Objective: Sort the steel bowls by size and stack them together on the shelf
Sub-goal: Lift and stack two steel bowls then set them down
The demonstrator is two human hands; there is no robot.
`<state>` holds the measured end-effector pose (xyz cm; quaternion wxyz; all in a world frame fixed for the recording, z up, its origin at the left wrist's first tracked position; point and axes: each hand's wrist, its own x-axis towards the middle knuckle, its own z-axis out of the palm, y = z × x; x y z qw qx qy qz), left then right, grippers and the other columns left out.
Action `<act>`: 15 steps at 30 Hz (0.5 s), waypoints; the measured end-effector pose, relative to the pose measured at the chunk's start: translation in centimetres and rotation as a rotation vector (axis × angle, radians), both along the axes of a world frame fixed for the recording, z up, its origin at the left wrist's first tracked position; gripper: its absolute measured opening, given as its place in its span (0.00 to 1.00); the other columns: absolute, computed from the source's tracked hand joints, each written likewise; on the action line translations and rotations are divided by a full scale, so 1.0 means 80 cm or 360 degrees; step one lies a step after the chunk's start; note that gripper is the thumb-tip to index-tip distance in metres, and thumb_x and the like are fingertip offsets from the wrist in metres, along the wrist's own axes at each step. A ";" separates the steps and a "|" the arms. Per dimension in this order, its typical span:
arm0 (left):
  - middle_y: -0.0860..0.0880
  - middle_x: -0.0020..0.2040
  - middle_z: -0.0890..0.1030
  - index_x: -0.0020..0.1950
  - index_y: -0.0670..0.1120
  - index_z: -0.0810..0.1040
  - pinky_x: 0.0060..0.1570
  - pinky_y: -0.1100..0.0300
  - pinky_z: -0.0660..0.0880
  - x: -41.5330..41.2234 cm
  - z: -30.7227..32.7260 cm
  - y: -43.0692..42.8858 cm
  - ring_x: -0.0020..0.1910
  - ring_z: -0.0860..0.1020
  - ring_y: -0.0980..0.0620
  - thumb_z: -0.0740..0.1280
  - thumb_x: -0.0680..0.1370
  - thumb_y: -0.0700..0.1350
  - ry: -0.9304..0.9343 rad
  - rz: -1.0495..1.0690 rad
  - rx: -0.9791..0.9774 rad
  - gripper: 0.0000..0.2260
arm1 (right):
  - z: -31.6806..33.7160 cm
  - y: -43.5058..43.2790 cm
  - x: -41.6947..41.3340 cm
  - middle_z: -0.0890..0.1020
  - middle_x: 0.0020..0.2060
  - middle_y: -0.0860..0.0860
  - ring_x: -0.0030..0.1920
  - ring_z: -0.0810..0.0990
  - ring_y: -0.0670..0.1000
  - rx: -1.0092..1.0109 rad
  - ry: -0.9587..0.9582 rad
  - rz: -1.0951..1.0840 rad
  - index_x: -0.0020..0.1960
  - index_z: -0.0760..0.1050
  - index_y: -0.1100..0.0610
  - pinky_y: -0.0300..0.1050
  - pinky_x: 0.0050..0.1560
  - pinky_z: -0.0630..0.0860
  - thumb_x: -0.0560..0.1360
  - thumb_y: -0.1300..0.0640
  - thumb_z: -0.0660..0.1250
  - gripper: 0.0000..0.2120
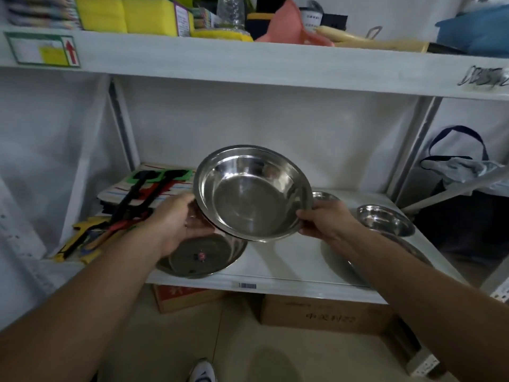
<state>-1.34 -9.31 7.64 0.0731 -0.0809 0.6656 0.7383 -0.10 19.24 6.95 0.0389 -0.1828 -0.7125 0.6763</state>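
Steel bowl (252, 193) at frame centre, lifted above white shelf (289, 260), tilted with open side toward camera. Left hand (176, 221) clamps its left rim, fingers underneath, thumb on top. Right hand (325, 219) pinches right rim, fingers closed on edge. Larger bowl (203, 257) lies on shelf directly below, partly hidden by left hand. Small bowl (385, 219) at right of frame on shelf; another wide bowl (385, 250) just in front, hidden mostly by right forearm. Yellow sponges (132, 15) on upper shelf, upper left of frame.
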 end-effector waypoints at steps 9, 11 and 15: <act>0.33 0.45 0.86 0.47 0.37 0.84 0.44 0.46 0.85 -0.047 -0.065 -0.107 0.43 0.86 0.35 0.69 0.78 0.41 0.0023 0.0244 -0.0914 0.07 | -0.054 -0.117 -0.069 0.87 0.42 0.64 0.38 0.88 0.59 0.0417 -0.0104 0.0168 0.48 0.82 0.71 0.51 0.41 0.87 0.71 0.68 0.75 0.08; 0.35 0.42 0.86 0.45 0.38 0.85 0.49 0.43 0.84 -0.050 -0.083 -0.116 0.44 0.86 0.35 0.68 0.76 0.48 -0.0026 0.0206 -0.1135 0.13 | -0.077 -0.126 -0.076 0.87 0.42 0.63 0.39 0.88 0.58 0.0582 -0.0188 0.0193 0.47 0.83 0.69 0.53 0.44 0.88 0.71 0.65 0.73 0.08; 0.46 0.34 0.83 0.37 0.44 0.81 0.36 0.54 0.78 -0.049 -0.118 -0.119 0.34 0.81 0.47 0.63 0.78 0.52 0.0058 0.0216 -0.1672 0.15 | -0.113 -0.140 -0.076 0.84 0.41 0.58 0.37 0.82 0.56 0.1027 -0.0215 0.0249 0.42 0.81 0.64 0.48 0.38 0.80 0.72 0.54 0.69 0.12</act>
